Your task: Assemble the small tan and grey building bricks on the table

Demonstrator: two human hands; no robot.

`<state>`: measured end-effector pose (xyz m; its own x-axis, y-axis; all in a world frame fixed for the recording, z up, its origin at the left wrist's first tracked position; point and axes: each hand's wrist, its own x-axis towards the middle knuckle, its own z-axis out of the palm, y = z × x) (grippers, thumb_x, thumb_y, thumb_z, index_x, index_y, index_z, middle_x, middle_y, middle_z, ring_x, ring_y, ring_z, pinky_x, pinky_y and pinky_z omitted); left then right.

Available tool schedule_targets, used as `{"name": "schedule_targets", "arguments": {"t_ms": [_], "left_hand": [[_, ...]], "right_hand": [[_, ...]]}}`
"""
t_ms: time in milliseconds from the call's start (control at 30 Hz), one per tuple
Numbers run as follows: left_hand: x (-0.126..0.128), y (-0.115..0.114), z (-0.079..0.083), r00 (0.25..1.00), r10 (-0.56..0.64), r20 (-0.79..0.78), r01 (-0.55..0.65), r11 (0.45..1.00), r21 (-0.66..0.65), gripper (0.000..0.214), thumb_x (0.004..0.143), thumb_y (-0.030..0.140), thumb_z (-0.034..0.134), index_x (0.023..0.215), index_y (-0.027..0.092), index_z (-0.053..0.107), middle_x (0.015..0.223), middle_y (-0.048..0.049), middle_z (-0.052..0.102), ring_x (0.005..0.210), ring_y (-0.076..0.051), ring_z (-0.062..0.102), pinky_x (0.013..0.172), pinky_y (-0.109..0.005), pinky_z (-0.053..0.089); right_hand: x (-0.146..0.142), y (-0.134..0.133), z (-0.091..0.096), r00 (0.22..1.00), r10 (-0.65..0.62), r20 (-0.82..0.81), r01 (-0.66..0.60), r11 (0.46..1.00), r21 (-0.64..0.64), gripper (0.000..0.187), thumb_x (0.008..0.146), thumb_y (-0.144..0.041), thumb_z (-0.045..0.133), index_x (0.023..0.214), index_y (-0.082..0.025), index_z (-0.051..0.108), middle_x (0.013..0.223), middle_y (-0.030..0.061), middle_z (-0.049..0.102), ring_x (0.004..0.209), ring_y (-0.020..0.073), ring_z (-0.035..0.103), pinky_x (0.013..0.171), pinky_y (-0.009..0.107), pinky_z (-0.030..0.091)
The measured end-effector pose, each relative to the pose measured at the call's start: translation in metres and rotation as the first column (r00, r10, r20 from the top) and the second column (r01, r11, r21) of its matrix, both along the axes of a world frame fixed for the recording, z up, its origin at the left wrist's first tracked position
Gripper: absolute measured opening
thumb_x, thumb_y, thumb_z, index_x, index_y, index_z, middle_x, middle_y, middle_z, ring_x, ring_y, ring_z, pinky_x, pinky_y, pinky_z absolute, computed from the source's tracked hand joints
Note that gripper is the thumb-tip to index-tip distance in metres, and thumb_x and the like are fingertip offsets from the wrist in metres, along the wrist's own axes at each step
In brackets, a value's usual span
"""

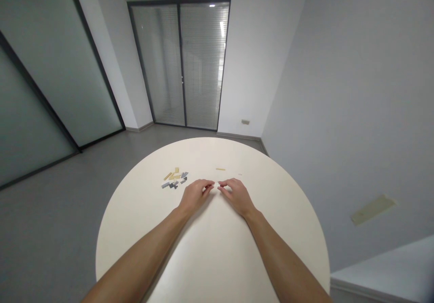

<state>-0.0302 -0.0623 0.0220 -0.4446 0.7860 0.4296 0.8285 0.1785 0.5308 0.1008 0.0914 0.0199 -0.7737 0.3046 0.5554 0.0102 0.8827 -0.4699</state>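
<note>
Over the middle of the table, my left hand (197, 191) has its thumb and fingertips drawn together in a pinch. Facing it, my right hand (237, 195) is closed in a similar pinch, with a narrow gap between the two hands. Something tiny and pale may be at the fingertips, too small to make out. Just beyond the hands lies a thin yellow strip (220, 169), perhaps a toy brick piece. A small whitish piece (240, 174) rests beyond my right hand. Left of my left hand are several loose yellow pieces (168, 176) and grey pieces (165, 185).
All of this lies on a round cream table (210, 258). Behind it stands a glass door (203, 68) with blinds. A frosted glass partition (50, 68) is on the left, and a grey wall (356, 90) rises close on the right.
</note>
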Motion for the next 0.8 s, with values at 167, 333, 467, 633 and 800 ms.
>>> {"name": "schedule_targets", "arguments": {"t_ms": [167,333,467,633,800], "left_hand": [[-0.0003,0.0004,-0.0007,1.0,0.001,-0.006,-0.001,1.0,-0.008,0.028,0.096,0.034,0.048,0.11,0.025,0.07,0.107,-0.0022,0.074,0.098,-0.02,0.066,0.088,-0.032,0.05],[0.0006,0.0005,0.0014,1.0,-0.003,0.019,0.004,1.0,-0.028,0.029,0.096,0.032,0.046,0.11,0.025,0.071,0.107,-0.0026,0.074,0.099,-0.02,0.066,0.089,-0.031,0.049],[0.0017,0.0002,0.0025,1.0,-0.007,0.03,0.008,0.999,-0.034,0.03,0.097,0.032,0.043,0.108,0.025,0.071,0.103,-0.0023,0.075,0.098,-0.019,0.066,0.088,-0.03,0.049],[0.0024,0.0003,0.003,1.0,-0.014,0.028,0.014,1.0,-0.025,0.029,0.097,0.032,0.044,0.106,0.025,0.071,0.099,-0.0016,0.075,0.094,-0.019,0.066,0.084,-0.029,0.049],[0.0028,0.0004,0.0031,0.999,0.0,0.034,0.001,1.0,-0.022,0.027,0.096,0.031,0.046,0.105,0.026,0.071,0.1,-0.0005,0.075,0.093,-0.018,0.067,0.082,-0.028,0.048]], "right_hand": [[-0.0002,0.0009,-0.0004,1.0,0.005,-0.001,-0.005,1.0,0.004,0.014,0.094,-0.032,0.061,0.099,-0.025,0.072,0.099,0.0037,0.074,0.094,0.0209,0.066,0.091,0.039,0.046],[0.0001,-0.002,0.003,0.999,0.035,0.008,-0.035,0.999,0.013,0.018,0.096,-0.035,0.056,0.101,-0.027,0.072,0.1,0.003,0.074,0.096,0.0204,0.065,0.091,0.038,0.046],[-0.0001,-0.003,0.0036,0.999,0.048,0.012,-0.048,0.999,0.006,0.02,0.098,-0.032,0.052,0.105,-0.026,0.07,0.103,0.0036,0.074,0.097,0.0198,0.065,0.091,0.037,0.046],[-0.0015,-0.0032,0.002,0.999,0.051,0.014,-0.05,0.999,-0.016,0.02,0.099,-0.029,0.049,0.105,-0.025,0.069,0.104,0.0037,0.073,0.099,0.0193,0.064,0.092,0.037,0.045],[-0.0028,-0.0032,0.0013,0.998,0.05,0.033,-0.049,0.998,-0.029,0.02,0.1,-0.028,0.047,0.102,-0.024,0.067,0.102,0.0033,0.072,0.097,0.0193,0.063,0.091,0.036,0.044]]}}
